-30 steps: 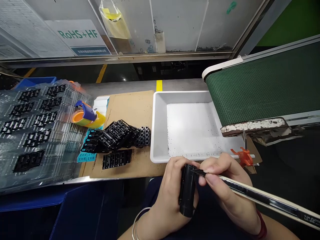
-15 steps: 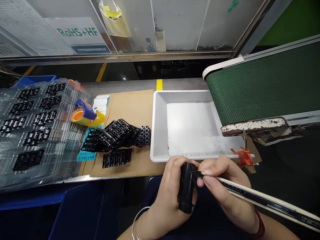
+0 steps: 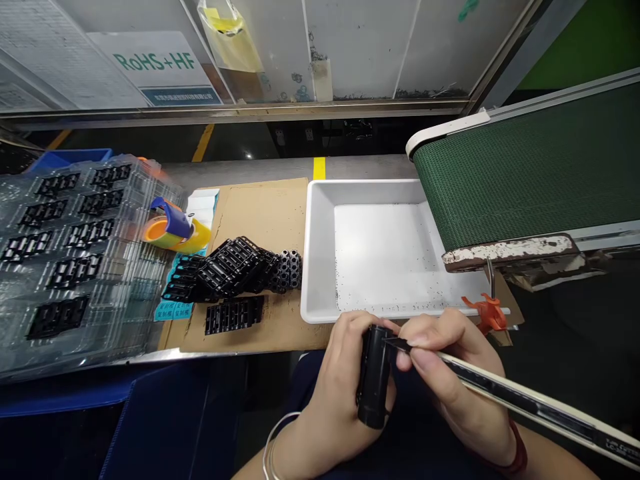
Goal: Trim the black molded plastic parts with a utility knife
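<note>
My left hand (image 3: 336, 393) is closed round a black plastic part (image 3: 374, 380) with a rounded, tube-like side, held tilted near the front edge of the white tray (image 3: 320, 313). In my right hand (image 3: 450, 373) is a utility knife (image 3: 525, 397) with a long cream and black handle, pinched close to its blade. The dark blade tip touches or nearly touches the right side of the black part near its upper end; the exact contact is too small to tell. Fingertips of both hands come close together behind the part.
Black plastic parts (image 3: 233, 267) lie piled on cardboard (image 3: 270, 207), left of the tray. Clear blister trays (image 3: 120, 260) with black parts are stacked at far left, beside a yellow tape dispenser (image 3: 195, 237). A green conveyor belt (image 3: 525, 167) and an orange clamp (image 3: 487, 312) flank the tray's right side.
My right hand and the knife have shifted very slightly to the right, the blade tip drawing a little along the part. My left hand keeps its hold almost unmoved.
</note>
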The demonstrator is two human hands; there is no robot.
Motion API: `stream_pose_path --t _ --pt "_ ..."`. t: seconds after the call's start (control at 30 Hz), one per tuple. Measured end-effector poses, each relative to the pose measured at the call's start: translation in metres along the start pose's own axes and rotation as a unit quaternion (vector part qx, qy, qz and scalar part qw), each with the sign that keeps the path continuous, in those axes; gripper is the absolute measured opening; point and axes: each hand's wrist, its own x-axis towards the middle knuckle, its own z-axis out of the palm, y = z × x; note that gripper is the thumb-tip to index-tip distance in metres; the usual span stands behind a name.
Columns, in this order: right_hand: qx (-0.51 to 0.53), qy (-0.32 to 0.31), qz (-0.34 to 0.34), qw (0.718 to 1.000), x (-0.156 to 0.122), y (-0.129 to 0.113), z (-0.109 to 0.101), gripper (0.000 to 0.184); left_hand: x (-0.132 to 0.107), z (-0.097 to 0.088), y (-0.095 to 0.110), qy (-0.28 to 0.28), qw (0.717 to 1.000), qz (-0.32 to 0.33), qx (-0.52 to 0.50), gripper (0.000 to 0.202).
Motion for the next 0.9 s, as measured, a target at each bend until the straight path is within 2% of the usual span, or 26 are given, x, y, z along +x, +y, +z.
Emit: stream_pose_path --t 0.2,0.33,0.4,0.43,0.47,0.53,0.6,0.63,0.7,0.77,0.9 --pt "0.020 -0.010 0.020 1.000 -0.005 0.003 -0.003 0.010 0.002 0.001 0.001 -0.002 1.000 -0.001 0.004 0.048" --pt "0.060 -0.009 0.031 0.998 -0.004 0.006 -0.006 0.009 0.003 0.000 0.000 0.032 0.999 0.021 0.011 0.046" --pt "0.068 0.009 0.009 0.998 0.001 0.004 -0.007 0.007 0.003 -0.002 -0.003 0.061 0.997 -0.005 -0.039 0.043" --pt "0.071 0.025 -0.010 0.997 0.004 0.002 -0.008 0.006 0.004 -0.003 -0.005 0.073 0.991 -0.034 -0.106 0.040" --pt "0.074 0.042 -0.030 0.996 0.008 0.000 -0.009 0.006 0.005 -0.004 -0.008 0.080 0.975 -0.071 -0.196 0.037" --pt "0.078 0.062 -0.060 0.993 0.013 -0.004 -0.011 0.006 0.008 -0.005 -0.013 0.069 0.906 -0.148 -0.389 0.039" --pt "0.078 0.050 -0.074 0.993 0.017 -0.004 -0.010 0.005 0.011 -0.002 -0.015 0.044 0.834 -0.209 -0.508 0.048" --pt "0.077 0.036 -0.076 0.993 0.017 -0.003 -0.009 0.005 0.011 0.001 -0.015 0.030 0.811 -0.232 -0.537 0.052" --pt "0.081 0.011 -0.078 0.994 0.016 0.001 -0.005 0.007 0.012 0.007 -0.011 0.009 0.783 -0.261 -0.565 0.055" --pt "0.088 0.001 -0.078 0.993 0.013 0.007 0.000 0.008 0.011 0.014 -0.004 -0.004 0.767 -0.282 -0.577 0.056" --pt "0.092 -0.001 -0.095 0.991 0.007 0.014 0.006 0.012 0.011 0.020 0.007 0.006 0.765 -0.310 -0.564 0.063"
